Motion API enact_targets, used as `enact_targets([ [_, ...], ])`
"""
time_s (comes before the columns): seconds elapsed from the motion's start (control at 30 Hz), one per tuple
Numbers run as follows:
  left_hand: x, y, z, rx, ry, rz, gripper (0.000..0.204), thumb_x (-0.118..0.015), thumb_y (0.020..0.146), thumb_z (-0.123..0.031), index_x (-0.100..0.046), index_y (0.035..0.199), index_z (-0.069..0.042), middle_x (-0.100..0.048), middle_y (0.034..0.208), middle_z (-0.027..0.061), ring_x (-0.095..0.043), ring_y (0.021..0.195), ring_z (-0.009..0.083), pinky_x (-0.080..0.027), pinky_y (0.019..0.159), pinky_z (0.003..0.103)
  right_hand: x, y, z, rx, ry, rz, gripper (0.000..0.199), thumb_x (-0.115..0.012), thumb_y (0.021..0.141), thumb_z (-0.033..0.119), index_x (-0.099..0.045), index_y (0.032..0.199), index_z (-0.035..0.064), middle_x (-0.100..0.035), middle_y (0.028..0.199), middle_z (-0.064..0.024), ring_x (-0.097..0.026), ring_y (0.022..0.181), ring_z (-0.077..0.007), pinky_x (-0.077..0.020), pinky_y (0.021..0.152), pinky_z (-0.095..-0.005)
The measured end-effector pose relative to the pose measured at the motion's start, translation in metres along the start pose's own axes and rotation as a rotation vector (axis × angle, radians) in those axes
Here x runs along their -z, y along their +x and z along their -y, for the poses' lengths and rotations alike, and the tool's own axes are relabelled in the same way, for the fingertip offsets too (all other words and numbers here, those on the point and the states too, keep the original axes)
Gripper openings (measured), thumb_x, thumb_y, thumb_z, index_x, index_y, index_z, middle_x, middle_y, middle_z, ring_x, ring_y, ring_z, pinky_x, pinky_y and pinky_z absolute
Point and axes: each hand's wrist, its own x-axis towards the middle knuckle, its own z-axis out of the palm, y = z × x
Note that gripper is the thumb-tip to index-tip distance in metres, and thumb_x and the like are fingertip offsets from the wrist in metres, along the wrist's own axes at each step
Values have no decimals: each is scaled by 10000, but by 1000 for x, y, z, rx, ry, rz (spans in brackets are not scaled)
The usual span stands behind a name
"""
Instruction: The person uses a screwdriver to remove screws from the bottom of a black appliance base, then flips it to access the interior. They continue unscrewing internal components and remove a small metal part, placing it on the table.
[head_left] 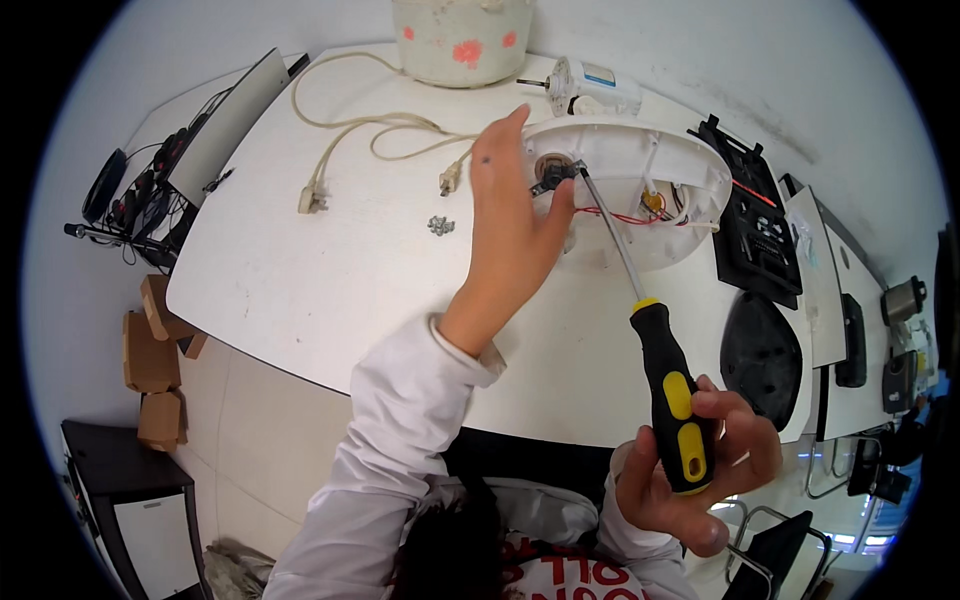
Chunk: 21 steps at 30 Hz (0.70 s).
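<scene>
The right hand (700, 465) is clenched around the black and yellow handle of a long-shafted screwdriver (668, 385), with fingers and thumb wrapped about the lower part of the handle. The steel shaft runs up and to the left, and its tip meets a small dark metal fitting (553, 176) at the centre of an upturned white plastic appliance base (660, 175). This oval base lies on the white tabletop (320, 290), toward its far edge, with red and white wires (640, 212) showing inside its open underside. The left hand (515, 215) reaches across the tabletop with fingers extended; the thumb and fingertips rest at the dark fitting, just beside the screwdriver tip, but the pictures do not show whether this grip closes on the fitting or only steadies it. A small pile of grey screws (441, 225) lies on the tabletop just left of the left hand. A beige power cord with plugs (375, 130) curls behind it, leading toward a white pot with red flower marks (462, 40) at the far edge. A small white motor unit with a shaft (590, 88) lies behind the base. Black plastic panels (755, 230) lie to the right of the base.
</scene>
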Motion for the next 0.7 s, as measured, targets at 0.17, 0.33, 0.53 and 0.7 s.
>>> enact_targets([
  [0.17,33,-35,-33,269,-119,-3,320,-614,798,-58,-477,1082,0,-527,1044,120,-505,935,227,-395,788,327,3,0,3,2,-35,-18,838,-607,739,-90,-297,1230,514,-315,1133,-148,-495,986,-278,-514,838,-374],
  [0.33,56,-75,-78,886,-1207,702,482,-495,911,-461,-536,1027,4,-576,909,22,-531,753,78,-427,684,222,8,-3,5,122,-61,94,806,-652,721,-56,-351,1070,606,-314,1077,-69,-445,909,-234,-483,747,-374],
  [0.53,57,-71,-96,1117,-1492,723,466,-620,863,-362,-517,1102,24,-598,963,44,-577,851,101,-466,757,229,7,-6,-1,132,-105,30,674,-765,722,245,-320,1177,467,-361,1077,-84,-428,916,-236,-422,667,-346],
  [0.7,56,-78,-99,1224,-1640,642,463,-630,864,-262,-471,1183,32,-598,1025,86,-606,911,143,-494,788,263,5,-5,-22,129,-13,-152,769,-792,684,383,-325,1194,48,-437,1081,-143,-462,914,-235,-436,643,-306],
])
